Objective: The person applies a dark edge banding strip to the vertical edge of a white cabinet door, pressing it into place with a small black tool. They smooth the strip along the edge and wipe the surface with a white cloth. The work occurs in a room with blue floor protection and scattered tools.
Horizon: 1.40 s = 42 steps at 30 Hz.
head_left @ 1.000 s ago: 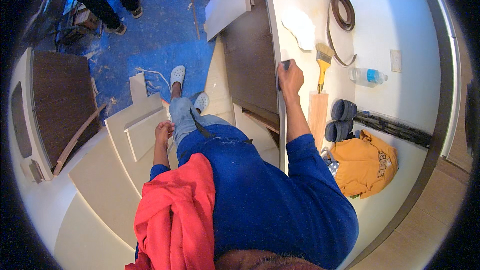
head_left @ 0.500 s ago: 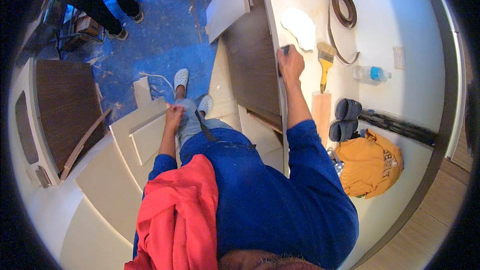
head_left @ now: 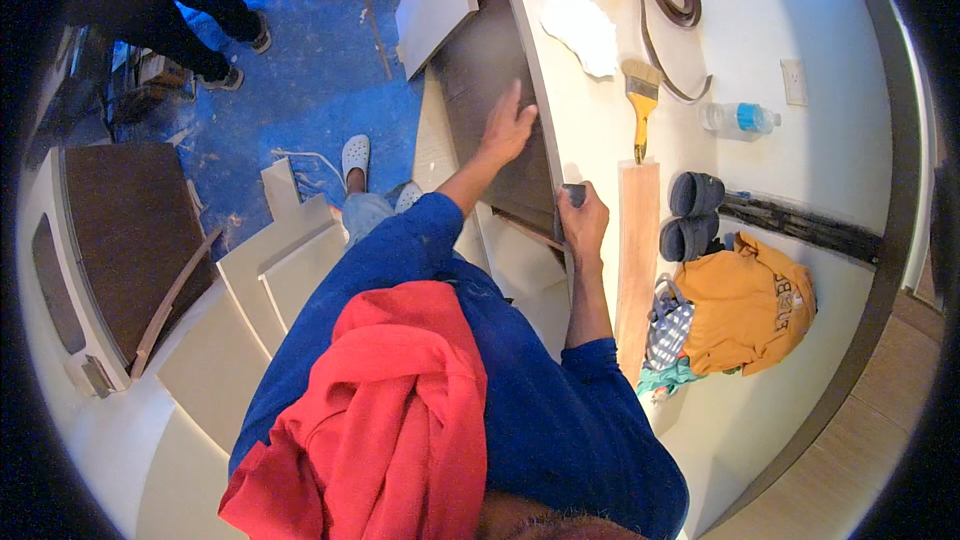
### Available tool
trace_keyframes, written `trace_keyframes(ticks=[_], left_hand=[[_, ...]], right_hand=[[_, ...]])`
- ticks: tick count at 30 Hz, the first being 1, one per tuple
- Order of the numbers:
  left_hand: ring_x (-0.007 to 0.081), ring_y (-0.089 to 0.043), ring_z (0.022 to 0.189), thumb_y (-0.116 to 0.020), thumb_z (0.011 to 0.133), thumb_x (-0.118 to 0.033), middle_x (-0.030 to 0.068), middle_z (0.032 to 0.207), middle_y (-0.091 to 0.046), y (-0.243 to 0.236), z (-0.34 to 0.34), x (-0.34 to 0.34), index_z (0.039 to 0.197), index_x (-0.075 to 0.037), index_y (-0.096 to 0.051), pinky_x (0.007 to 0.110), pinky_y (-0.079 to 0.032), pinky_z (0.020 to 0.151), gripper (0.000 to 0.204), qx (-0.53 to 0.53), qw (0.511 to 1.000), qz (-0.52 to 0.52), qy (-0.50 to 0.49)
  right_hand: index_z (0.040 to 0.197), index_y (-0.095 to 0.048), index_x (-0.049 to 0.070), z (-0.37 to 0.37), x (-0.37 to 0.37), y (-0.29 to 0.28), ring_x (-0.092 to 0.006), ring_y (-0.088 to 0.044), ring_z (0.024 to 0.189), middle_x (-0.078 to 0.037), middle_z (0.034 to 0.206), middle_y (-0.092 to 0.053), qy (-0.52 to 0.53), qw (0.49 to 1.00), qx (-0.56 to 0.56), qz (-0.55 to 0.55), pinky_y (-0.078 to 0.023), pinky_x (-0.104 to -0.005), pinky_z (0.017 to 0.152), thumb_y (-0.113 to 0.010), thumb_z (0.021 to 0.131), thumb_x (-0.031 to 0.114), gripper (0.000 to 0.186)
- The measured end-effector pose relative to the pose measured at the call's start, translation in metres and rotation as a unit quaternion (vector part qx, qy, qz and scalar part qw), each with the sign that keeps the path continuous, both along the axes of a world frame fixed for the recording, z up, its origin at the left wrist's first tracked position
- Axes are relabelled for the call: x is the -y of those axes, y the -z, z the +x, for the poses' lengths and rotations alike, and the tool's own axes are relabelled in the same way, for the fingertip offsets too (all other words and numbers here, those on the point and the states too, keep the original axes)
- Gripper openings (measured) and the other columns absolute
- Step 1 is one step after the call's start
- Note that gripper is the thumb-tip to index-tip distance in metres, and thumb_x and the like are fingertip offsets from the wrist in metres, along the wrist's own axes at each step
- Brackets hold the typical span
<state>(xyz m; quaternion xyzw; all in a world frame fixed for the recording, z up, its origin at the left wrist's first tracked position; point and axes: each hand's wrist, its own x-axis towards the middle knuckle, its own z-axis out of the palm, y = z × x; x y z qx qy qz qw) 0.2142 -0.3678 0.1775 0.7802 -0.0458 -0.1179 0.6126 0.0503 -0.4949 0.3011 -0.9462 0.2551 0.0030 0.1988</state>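
Right hand grips a dark-grey block at the left edge of a white worktop; left hand, fingers extended, is over a dark-brown panel.

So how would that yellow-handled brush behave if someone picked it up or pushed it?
The yellow-handled brush would probably slide rather than roll, since it looks broad and flat rather than round. Its pale bristles may bend a little, being free at their tips, while the slim, solid-looking handle should stay stiff.
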Motion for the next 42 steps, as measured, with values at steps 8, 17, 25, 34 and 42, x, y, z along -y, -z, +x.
trace_keyframes(ticks=[8,17,25,34,42], left_hand=[[0.0456,-0.031,0.157,-0.059,0.107,-0.017,0.0288,0.172,-0.028,-0.031,-0.01,0.04,0.168,0.003,-0.024,0.051,-0.028,0.129,0.073,0.054,0.997,-0.06,-0.014],[0.0486,-0.029,0.157,-0.059,0.107,-0.02,0.0268,0.175,-0.022,-0.053,-0.053,0.036,0.17,0.0,-0.019,0.053,-0.026,0.13,0.077,0.015,0.999,-0.033,0.028],[0.0482,-0.032,0.155,-0.058,0.108,-0.02,0.027,0.175,-0.025,-0.042,-0.028,0.048,0.171,-0.002,-0.018,0.053,-0.026,0.128,0.077,-0.023,1.0,-0.013,0.006],[0.0402,-0.066,0.121,-0.062,0.105,-0.024,0.0235,0.133,-0.068,-0.015,-0.016,0.016,0.129,-0.005,-0.071,0.05,-0.049,0.106,0.032,0.013,1.0,-0.015,-0.01],[0.0346,-0.075,0.093,-0.067,0.1,-0.031,0.0197,0.095,-0.078,0.036,-0.033,-0.045,0.095,-0.005,-0.08,0.046,-0.056,0.085,0.03,-0.18,0.982,-0.026,-0.04]], right_hand=[[0.098,-0.066,0.002,-0.001,0.004,0.004,-0.0418,-0.072,0.078,-0.023,0.083,-0.072,0.008,0.999,-0.006,0.042,-0.055,-0.0493,0.073,-0.077,0.094,0.037,0.037],[0.094,-0.064,0.002,0.001,0.004,0.007,-0.0445,-0.069,0.079,-0.023,0.082,-0.071,-0.01,1.0,0.002,0.019,-0.053,-0.0511,0.073,-0.076,0.094,0.04,0.04],[0.096,-0.066,0.002,0.002,0.005,0.005,-0.0454,-0.071,0.082,-0.024,0.085,-0.072,-0.015,1.0,-0.014,0.01,-0.054,-0.052,0.075,-0.076,0.094,0.039,0.038],[0.101,-0.066,0.001,0.048,-0.002,0.008,-0.0461,-0.072,0.087,-0.025,0.092,-0.074,-0.048,0.998,0.013,-0.048,-0.056,-0.0537,0.077,-0.075,0.095,0.034,0.035],[0.101,-0.066,0.001,0.164,-0.021,0.011,-0.0471,-0.073,0.091,-0.026,0.094,-0.075,-0.084,0.989,0.01,-0.123,-0.057,-0.0564,0.08,-0.073,0.097,0.035,0.035]])
